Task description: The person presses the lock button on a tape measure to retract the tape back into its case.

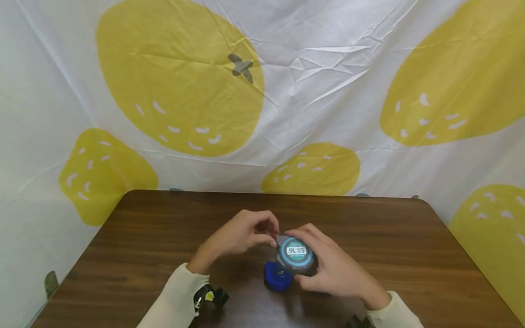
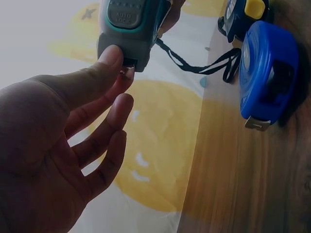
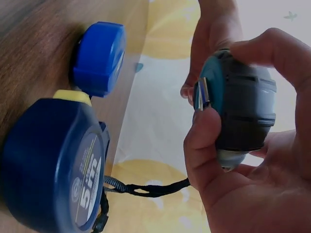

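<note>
A grey and teal tape measure [image 1: 296, 253] is held above the table in my right hand [image 1: 338, 269], thumb on the near side and fingers over the far edge. My left hand [image 1: 248, 232] pinches at its mouth, thumb and index finger on the small metal end hook [image 2: 127, 71]. The other left fingers are loosely bent. A blue tape measure [image 1: 277, 277] sits on the table just below, its hook [image 2: 257, 123] showing in the left wrist view. A navy tape measure [image 3: 43, 160] with a yellow button [image 3: 72, 96] stands nearby, mostly hidden by my right hand in the head view.
A black wrist strap [image 3: 150, 189] trails between the navy and the held tape measures. The brown wooden table [image 1: 135, 255] meets a white cloth backdrop [image 1: 311, 109] with yellow fruit prints along its back and sides.
</note>
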Demonstrator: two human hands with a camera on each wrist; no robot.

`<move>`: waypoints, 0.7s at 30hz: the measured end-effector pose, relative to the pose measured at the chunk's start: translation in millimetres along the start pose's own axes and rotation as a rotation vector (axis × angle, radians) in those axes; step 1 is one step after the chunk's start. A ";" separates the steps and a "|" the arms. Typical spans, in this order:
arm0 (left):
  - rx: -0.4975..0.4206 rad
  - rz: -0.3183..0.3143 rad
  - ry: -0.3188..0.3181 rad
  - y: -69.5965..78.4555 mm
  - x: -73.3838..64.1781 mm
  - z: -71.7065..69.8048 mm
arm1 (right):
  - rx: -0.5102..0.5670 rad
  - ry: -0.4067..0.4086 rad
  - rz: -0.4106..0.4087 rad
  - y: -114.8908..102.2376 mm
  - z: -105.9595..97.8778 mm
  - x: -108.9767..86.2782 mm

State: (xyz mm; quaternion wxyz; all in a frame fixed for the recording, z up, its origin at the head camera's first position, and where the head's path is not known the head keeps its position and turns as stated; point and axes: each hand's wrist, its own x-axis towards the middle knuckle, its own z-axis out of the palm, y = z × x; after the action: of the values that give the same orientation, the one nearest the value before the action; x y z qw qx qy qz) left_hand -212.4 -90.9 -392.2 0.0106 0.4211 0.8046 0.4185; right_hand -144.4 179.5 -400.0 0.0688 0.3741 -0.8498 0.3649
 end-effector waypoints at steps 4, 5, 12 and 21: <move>0.007 -0.011 0.008 -2.3 -2.6 -3.9 | 0.018 0.009 0.037 -1.1 3.6 4.0; 0.007 -0.016 0.009 -2.7 -3.5 -4.7 | 0.024 0.012 0.047 -1.2 4.9 5.4; -0.001 -0.028 0.021 -11.8 -15.8 -10.3 | 0.006 -0.021 0.065 -3.8 15.4 16.6; -0.007 -0.104 0.003 -26.7 -43.5 -26.3 | -0.151 -0.061 0.027 -13.7 39.0 34.3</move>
State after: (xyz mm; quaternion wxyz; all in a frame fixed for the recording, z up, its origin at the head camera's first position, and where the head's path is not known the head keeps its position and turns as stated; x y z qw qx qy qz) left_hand -211.9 -146.1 -407.9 0.0326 0.3780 0.8239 0.4211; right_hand -153.3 127.0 -407.1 0.0660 0.3670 -0.8817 0.2890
